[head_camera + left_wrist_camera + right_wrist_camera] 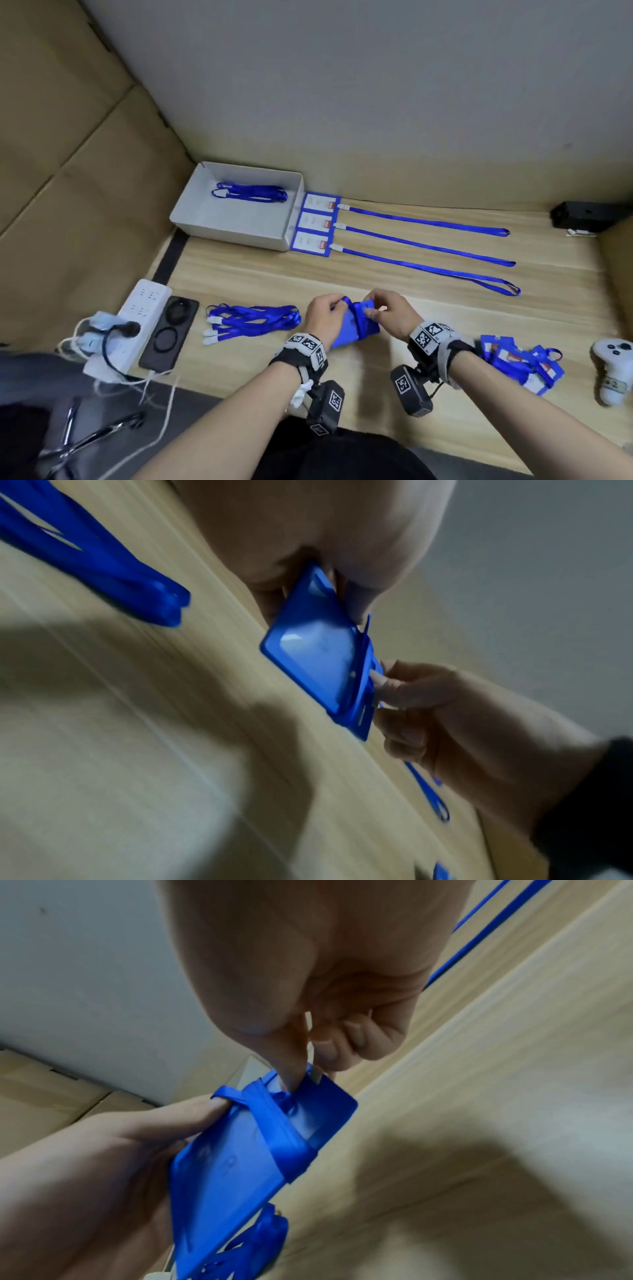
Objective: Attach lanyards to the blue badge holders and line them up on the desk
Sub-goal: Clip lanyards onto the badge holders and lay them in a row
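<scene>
Both hands hold one blue badge holder (356, 325) just above the desk's middle front. My left hand (325, 315) grips its left end (308, 647) and a loop of blue lanyard strap (274, 1123) that crosses the holder. My right hand (383, 311) pinches the lanyard's white clip (313, 1066) at the holder's slotted end (322, 1104). Three finished badges (317, 222) lie in a column by the box, their lanyards (428, 243) stretched out to the right.
A white box (239, 205) at the back left holds a coiled lanyard (253, 192). Loose lanyards (253, 320) lie left of my hands, and a heap of badge holders (520, 363) on the right. A power strip (137, 311), phone (169, 330), white controller (613, 370) and black device (582, 216) sit around.
</scene>
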{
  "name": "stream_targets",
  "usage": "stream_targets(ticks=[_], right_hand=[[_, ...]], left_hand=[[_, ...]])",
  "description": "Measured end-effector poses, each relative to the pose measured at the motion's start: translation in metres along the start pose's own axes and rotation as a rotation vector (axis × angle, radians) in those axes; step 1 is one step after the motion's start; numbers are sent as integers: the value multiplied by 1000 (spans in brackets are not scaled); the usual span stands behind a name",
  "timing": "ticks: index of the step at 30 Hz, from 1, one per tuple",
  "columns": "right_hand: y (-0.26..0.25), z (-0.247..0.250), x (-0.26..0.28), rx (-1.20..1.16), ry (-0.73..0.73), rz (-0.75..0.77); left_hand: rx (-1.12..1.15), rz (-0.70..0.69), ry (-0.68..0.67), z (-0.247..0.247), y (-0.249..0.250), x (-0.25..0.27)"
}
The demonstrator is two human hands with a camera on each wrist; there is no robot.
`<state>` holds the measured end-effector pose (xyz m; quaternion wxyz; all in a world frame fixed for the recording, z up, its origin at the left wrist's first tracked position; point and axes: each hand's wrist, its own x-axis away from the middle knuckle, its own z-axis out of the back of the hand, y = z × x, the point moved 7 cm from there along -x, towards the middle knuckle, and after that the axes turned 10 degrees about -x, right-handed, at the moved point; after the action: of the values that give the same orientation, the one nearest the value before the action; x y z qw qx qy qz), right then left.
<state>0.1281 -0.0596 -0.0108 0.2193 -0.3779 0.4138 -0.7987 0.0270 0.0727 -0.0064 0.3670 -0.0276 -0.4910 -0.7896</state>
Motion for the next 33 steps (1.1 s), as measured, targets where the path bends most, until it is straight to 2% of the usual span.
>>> stream_targets(ticks=[5, 8, 10, 13, 15, 18, 21, 23, 26, 29, 31, 33], right_hand=[[-36, -19, -20, 32, -23, 44], [-52, -25, -29, 95, -29, 43], [-54, -26, -34, 102, -35, 17], [-51, -26, -39, 42, -30, -34], [-49, -24, -41, -49, -1, -85], [-51, -21, -46, -228, 45, -118], [-52, -25, -47, -442, 64, -185], [-49, -33, -42, -538, 84, -282], [-41, -47, -33, -639, 50, -438], [-25, -57, -27, -571, -53, -533], [-17, -53, -27, -466, -48, -506], [-10, -38, -29, -335, 16, -441]], left_hand=[[202, 142, 50, 52, -6, -18], [345, 377, 38, 74, -22, -28], [385, 443, -10, 79, -33, -37], [207, 352, -128, 85, -32, -51], [65, 227, -219, 87, -19, -51], [45, 33, -361, 79, -6, -54], [57, -32, -481, 69, -2, -54], [39, -44, -464, 65, -3, -56], [-41, -16, -317, 72, -13, -69], [-255, -17, -202, 81, -31, -83], [-423, -75, -225, 84, -39, -85], [-483, -144, -367, 76, -45, -81]])
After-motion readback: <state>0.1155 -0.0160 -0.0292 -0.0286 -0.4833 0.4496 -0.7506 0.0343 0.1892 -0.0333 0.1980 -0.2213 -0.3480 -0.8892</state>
